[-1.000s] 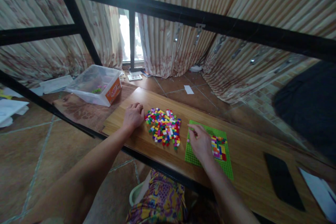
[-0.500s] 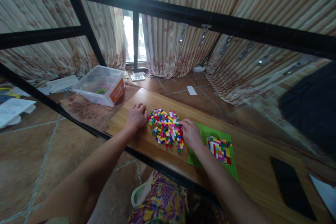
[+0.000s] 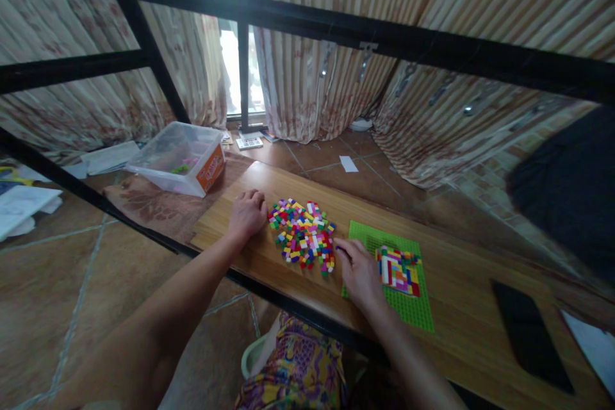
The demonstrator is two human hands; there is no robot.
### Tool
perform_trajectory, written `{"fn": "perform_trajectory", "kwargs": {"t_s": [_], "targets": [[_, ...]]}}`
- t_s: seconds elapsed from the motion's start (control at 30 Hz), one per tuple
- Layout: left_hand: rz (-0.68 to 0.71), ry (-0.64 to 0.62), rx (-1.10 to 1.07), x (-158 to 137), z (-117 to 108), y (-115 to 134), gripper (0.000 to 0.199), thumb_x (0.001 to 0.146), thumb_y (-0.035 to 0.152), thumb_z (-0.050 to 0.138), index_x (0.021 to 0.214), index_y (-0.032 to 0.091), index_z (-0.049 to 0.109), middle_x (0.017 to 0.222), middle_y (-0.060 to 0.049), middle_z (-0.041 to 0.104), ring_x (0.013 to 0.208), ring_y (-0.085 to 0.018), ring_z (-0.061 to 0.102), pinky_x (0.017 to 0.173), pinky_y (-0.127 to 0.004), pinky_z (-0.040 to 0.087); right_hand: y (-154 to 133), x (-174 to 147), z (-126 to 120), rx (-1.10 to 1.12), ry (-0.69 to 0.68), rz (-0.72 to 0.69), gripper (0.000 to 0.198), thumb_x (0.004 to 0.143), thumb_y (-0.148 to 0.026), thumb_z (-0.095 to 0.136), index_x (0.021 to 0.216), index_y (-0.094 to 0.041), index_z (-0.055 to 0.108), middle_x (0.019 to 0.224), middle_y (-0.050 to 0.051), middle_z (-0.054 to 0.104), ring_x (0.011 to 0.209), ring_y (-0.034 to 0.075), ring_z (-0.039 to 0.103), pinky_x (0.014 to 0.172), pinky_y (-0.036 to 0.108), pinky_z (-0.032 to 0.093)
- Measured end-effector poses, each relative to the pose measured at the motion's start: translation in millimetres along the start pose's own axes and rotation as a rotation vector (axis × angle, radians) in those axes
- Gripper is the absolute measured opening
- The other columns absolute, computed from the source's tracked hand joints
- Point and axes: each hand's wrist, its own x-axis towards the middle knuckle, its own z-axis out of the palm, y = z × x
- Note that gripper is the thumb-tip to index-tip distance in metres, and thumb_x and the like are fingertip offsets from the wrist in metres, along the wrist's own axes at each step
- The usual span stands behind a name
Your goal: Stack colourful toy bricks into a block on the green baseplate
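Observation:
A heap of small coloured toy bricks (image 3: 302, 234) lies loose on the wooden tabletop. My left hand (image 3: 248, 213) rests on the wood at the heap's left edge, fingers loosely bent and nothing visible in them. On the heap's other side, my right hand (image 3: 358, 269) pinches a small dark blue brick (image 3: 340, 248) between thumb and fingertips, over the near left edge of a green studded baseplate (image 3: 416, 317). A low block of multicoloured bricks (image 3: 398, 271) is built up on that plate, to the right of my right hand.
A black flat slab (image 3: 531, 336) lies on the table (image 3: 461, 346) at the right. Beyond the left end, a clear plastic bin (image 3: 175, 160) stands on a brown mat (image 3: 148, 205). A black metal bar (image 3: 336, 22) crosses in front of the curtains (image 3: 307, 90).
My right hand has drawn back from the heap toward me and the baseplate, with the small brick in its fingertips. The left hand stays beside the heap.

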Motion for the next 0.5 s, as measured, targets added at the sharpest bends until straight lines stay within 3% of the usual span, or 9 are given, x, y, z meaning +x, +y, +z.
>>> {"fn": "perform_trajectory", "kwargs": {"t_s": [0.23, 0.5], "targets": [[0.01, 0.012, 0.006, 0.9, 2.2, -3.2, 0.027, 0.091, 0.028, 0.046, 0.104, 0.02, 0.068, 0.119, -0.011, 0.069, 0.112, -0.03, 0.059, 0.099, -0.043, 0.044, -7.4, -37.9, -28.5, 0.084, 0.086, 0.099, 0.025, 0.096, -0.031, 0.049, 0.102, -0.024, 0.072, 0.098, 0.008, 0.072, 0.094, 0.023, 0.067, 0.084, 0.038, 0.054], [0.014, 0.005, 0.019, 3.2, 1.8, -4.9, 0.031, 0.091, 0.032, 0.044, 0.106, 0.019, 0.068, 0.122, -0.013, 0.068, 0.113, -0.03, 0.059, 0.102, -0.043, 0.043, 18.5, -63.4, -64.7, 0.072, 0.296, 0.268, 0.025, 0.091, -0.04, 0.058, 0.097, -0.024, 0.075, 0.103, 0.008, 0.073, 0.096, 0.024, 0.069, 0.086, 0.039, 0.054]]}}
